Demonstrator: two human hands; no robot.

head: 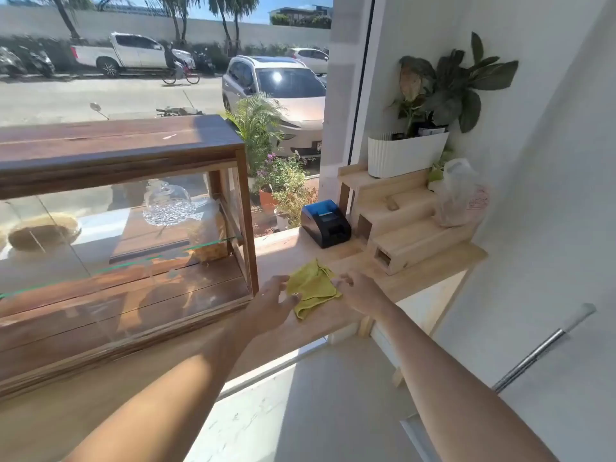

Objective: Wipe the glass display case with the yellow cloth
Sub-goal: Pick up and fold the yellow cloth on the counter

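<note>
A yellow cloth lies crumpled on the light wooden counter, just right of the glass display case. The case has a dark wooden frame and top, glass walls and a glass shelf; a glass dome and a bag of food stand inside. My left hand reaches in from the lower left with spread fingers, its fingertips at the cloth's left edge. My right hand hovers at the cloth's right edge, fingers loosely extended. Neither hand grips the cloth.
A black receipt printer stands behind the cloth. To its right, a stepped wooden stand carries a white planter and a plastic bag. A white wall and metal handle are on the right. A window faces the street.
</note>
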